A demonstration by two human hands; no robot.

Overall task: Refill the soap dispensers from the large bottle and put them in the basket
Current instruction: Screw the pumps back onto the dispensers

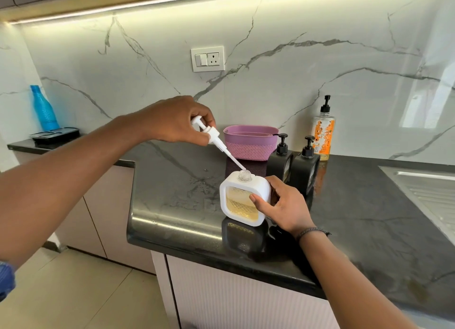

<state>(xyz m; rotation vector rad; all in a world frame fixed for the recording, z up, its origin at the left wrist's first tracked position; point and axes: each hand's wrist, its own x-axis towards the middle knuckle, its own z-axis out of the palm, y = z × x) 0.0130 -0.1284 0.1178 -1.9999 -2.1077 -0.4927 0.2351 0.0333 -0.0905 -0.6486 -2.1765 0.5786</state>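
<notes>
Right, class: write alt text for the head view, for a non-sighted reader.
A left hand holds a white plastic pump head, its tube tip at the open neck of a square white soap dispenser that the right hand grips on a black stone counter.

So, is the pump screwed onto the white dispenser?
No, the left hand holds the pump tilted above the open neck of the white dispenser.

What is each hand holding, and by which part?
The left hand pinches the white pump by its head. The right hand grips the white soap dispenser by its right side, thumb on the front window.
</notes>
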